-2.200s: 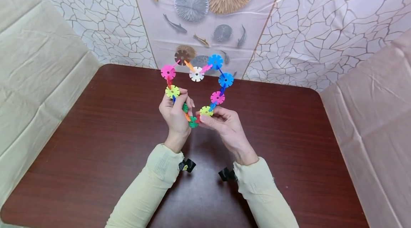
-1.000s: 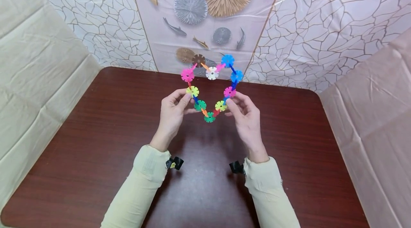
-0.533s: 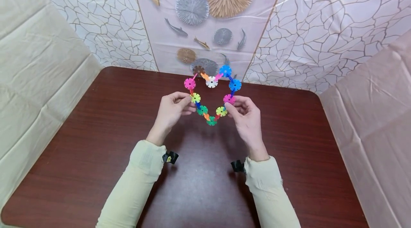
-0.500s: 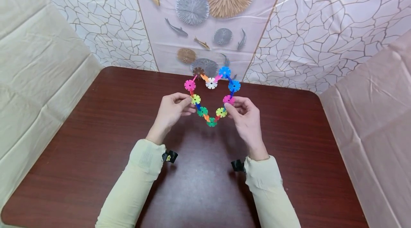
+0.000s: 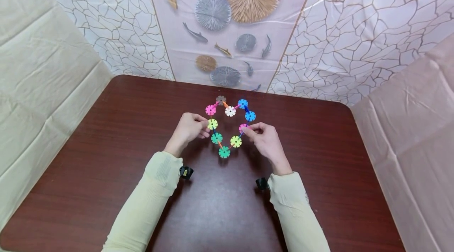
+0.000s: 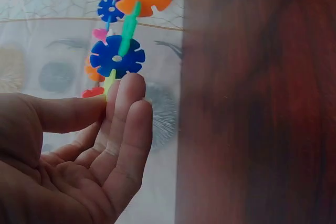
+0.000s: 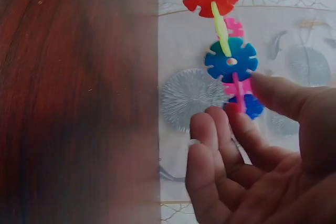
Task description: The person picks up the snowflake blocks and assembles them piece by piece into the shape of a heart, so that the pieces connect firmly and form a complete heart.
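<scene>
A heart-shaped ring of interlocking snowflake discs [image 5: 224, 152] hangs between the two hands over the middle of the table. Pink, brown, white, blue, yellow and green discs face the head camera, joined by discs seen edge-on. The left hand [image 5: 191, 127] pinches the ring's left side at a yellow disc [image 5: 212, 124]. On the opposite side, the right hand [image 5: 267, 139] pinches a pink disc [image 5: 243, 128] with thumb and index finger. A blue disc [image 6: 117, 57] rises just above the left fingertips in the left wrist view. In the right wrist view, another blue disc [image 7: 231, 60] is close above the right thumb.
The dark wooden table [image 5: 216, 208] has rounded far corners. Behind it stands a patterned backdrop [image 5: 244, 43] with printed fish and round shapes. Beige cloth panels [image 5: 46, 86] flank both sides. A small black device [image 5: 186, 172] sits at each cuff.
Both hands first shift their grip to opposite sides of the ring and spread apart. Then they lower it, and it comes nearer the body and tilts flatter.
</scene>
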`<state>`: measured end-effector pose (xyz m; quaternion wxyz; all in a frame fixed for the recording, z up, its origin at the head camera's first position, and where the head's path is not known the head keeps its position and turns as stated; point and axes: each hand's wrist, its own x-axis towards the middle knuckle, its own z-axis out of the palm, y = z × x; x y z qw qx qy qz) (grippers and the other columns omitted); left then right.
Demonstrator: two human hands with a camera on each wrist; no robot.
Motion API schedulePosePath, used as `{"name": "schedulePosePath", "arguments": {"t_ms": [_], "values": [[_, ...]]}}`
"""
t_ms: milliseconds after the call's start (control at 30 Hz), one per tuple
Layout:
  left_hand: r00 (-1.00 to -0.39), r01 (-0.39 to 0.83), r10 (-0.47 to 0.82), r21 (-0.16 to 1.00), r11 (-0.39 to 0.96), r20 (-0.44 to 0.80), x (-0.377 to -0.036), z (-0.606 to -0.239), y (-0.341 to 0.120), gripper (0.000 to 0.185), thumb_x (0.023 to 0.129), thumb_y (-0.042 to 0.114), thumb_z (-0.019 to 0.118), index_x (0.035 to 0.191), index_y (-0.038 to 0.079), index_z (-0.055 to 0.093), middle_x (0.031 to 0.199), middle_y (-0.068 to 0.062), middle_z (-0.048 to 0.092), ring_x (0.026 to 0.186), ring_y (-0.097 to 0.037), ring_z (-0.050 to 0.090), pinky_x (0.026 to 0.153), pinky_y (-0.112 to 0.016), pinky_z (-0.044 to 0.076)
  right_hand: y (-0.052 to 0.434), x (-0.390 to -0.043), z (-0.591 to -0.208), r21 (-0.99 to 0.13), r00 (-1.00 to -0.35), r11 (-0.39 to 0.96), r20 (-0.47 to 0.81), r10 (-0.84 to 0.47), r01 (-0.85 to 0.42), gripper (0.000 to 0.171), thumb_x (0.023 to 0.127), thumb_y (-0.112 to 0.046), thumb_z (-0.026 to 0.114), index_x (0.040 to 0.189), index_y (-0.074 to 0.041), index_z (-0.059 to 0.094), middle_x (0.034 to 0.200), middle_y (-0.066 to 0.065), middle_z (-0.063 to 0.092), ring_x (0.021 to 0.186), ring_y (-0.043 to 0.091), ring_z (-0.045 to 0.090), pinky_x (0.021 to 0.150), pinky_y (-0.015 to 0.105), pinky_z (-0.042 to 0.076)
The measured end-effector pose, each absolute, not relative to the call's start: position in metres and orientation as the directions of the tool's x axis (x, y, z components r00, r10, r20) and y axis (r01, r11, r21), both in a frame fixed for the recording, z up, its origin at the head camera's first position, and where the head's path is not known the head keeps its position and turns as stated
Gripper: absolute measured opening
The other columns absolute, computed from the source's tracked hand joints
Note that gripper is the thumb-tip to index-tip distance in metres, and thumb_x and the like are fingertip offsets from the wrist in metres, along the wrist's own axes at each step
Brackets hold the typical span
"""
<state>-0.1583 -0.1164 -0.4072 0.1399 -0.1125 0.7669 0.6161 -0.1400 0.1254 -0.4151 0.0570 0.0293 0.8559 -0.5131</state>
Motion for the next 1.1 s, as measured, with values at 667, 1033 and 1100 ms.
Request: {"name": "schedulePosePath", "arguments": {"t_ms": [667, 1033, 1100], "values": [[-0.877, -0.447, -0.025, 0.795, 0.409, -0.48, -0.159, -0.445, -0.105, 0.012, 0.091, -0.001, 0.054, 0.089, -0.005, 0.065, 0.073, -0.016, 0.069, 0.061, -0.025, 0.071, 0.061, -0.036, 0.059, 0.125, -0.145, -0.443, -0.613, -0.957, 0.766, -0.289, 0.008, 0.192, 0.024, 0.092, -0.034, 0.066, 0.097, -0.01, 0.071, 0.086, 0.004, 0.066, 0.082, 0.023, 0.058, 0.073, 0.037, 0.048], [-0.859, -0.475, -0.03, 0.775, 0.417, -0.51, -0.159, -0.452, -0.105, 0.012, 0.092, -0.001, 0.055, 0.09, -0.005, 0.066, 0.072, -0.016, 0.068, 0.058, -0.022, 0.07, 0.059, -0.035, 0.059, 0.122, -0.145, -0.453, -0.558, -0.957, 0.805, -0.285, 0.044, 0.203, 0.023, 0.091, -0.036, 0.066, 0.095, -0.014, 0.072, 0.091, 0.003, 0.067, 0.09, 0.026, 0.06, 0.079, 0.044, 0.046], [-0.86, -0.476, -0.03, 0.777, 0.412, -0.51, -0.16, -0.453, -0.105, 0.012, 0.092, -0.001, 0.055, 0.09, -0.006, 0.066, 0.072, -0.016, 0.068, 0.057, -0.022, 0.07, 0.059, -0.035, 0.059, 0.122, -0.145, -0.454, -0.557, -0.957, 0.804, -0.285, 0.048, 0.206, 0.024, 0.091, -0.037, 0.066, 0.095, -0.014, 0.072, 0.091, 0.003, 0.067, 0.09, 0.026, 0.06, 0.079, 0.044, 0.046]]}}
